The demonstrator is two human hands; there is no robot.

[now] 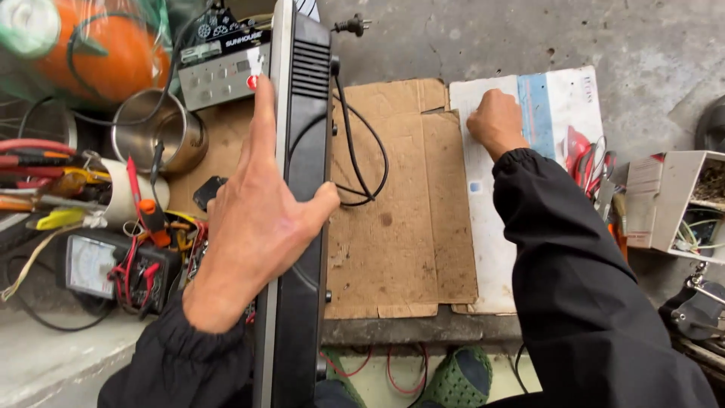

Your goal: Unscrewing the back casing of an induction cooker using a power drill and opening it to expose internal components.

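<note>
A: Left hand (253, 227)?
B: Fingers (263, 125) spread flat, thumb hooked over the edge of the black appliance (298, 196) standing on its side on brown cardboard (393, 249). Steadying, not clenched.
A: Right hand (495, 121)?
B: Curled into a loose fist, knuckles down on white cardboard (491, 242). Holding nothing visible.
A: Around?
B: Steel cup (158, 132), multimeter (94, 264), red leads at left.
</note>
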